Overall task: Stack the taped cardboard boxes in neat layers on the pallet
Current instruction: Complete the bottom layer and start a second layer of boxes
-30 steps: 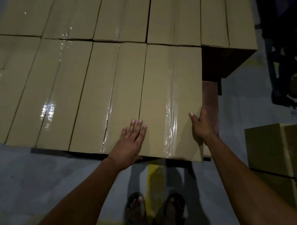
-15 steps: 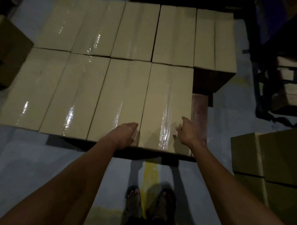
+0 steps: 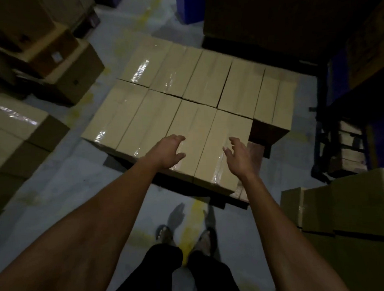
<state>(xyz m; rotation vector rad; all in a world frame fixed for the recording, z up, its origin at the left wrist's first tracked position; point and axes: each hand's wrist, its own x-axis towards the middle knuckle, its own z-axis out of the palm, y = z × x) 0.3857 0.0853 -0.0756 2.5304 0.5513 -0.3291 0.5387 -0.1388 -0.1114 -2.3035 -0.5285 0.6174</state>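
Several tan taped cardboard boxes lie in two rows as one layer on a low pallet (image 3: pixel 255 150), whose bare wood shows at the near right corner. The nearest right box (image 3: pixel 224 153) sits flush beside its neighbour (image 3: pixel 187 132). My left hand (image 3: pixel 168 151) hovers above the seam between these two boxes, fingers loosely curled, holding nothing. Over the right edge of the nearest box my right hand (image 3: pixel 238 155) is raised, fingers spread and relaxed, empty. Neither hand plainly touches a box.
A stack of tan boxes (image 3: pixel 346 214) stands at the near right. More boxes (image 3: pixel 18 134) sit on the floor at the left, with brown cartons (image 3: pixel 59 63) behind them. A dark rack (image 3: pixel 343 144) and tall dark stacks (image 3: pixel 269 18) lie right and beyond. My feet stand on a yellow floor line (image 3: pixel 193 228).
Both hands have lifted off the nearest box, where they pressed its top and right side a second ago. My head has risen and drawn back, showing the whole layer.
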